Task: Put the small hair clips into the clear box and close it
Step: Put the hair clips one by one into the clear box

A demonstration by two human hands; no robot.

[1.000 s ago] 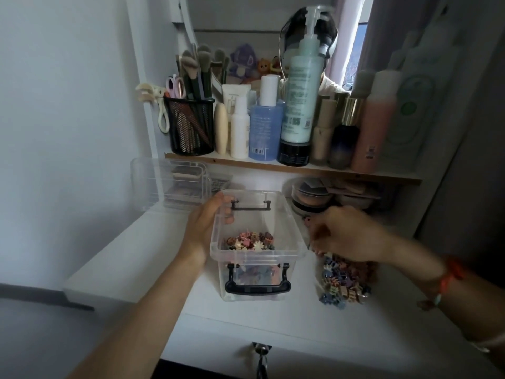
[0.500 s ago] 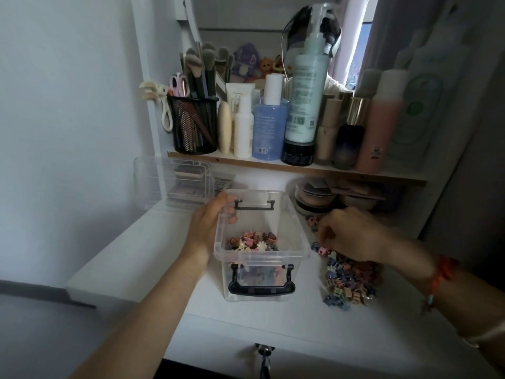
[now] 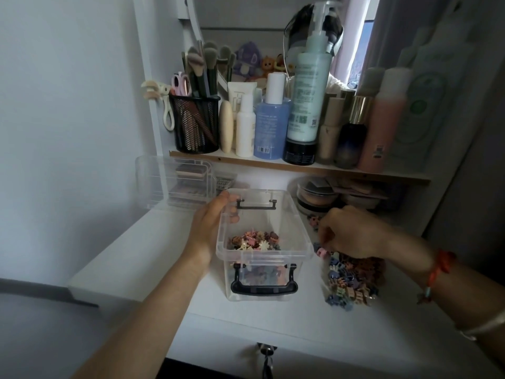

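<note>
A clear box point(image 3: 300, 236) with black handles stands open on the white desk, with several small hair clips point(image 3: 254, 240) lying in it. My left hand point(image 3: 211, 228) grips the box's left rim, thumb over the edge. A pile of loose coloured hair clips point(image 3: 352, 283) lies right of the box. My right hand point(image 3: 351, 232) hovers over the pile's far end, fingers curled down and pinching at clips beside a pink clip point(image 3: 321, 253).
A shelf point(image 3: 300, 166) above the desk carries bottles and a black mesh brush cup point(image 3: 196, 124). A clear drawer organiser point(image 3: 175, 181) stands behind left, and round compacts point(image 3: 317, 196) behind right. A key point(image 3: 266, 354) sticks out of the drawer front.
My right hand's fingertips dipped from beside the box's back corner down onto the clip pile. The left hand kept its hold on the rim.
</note>
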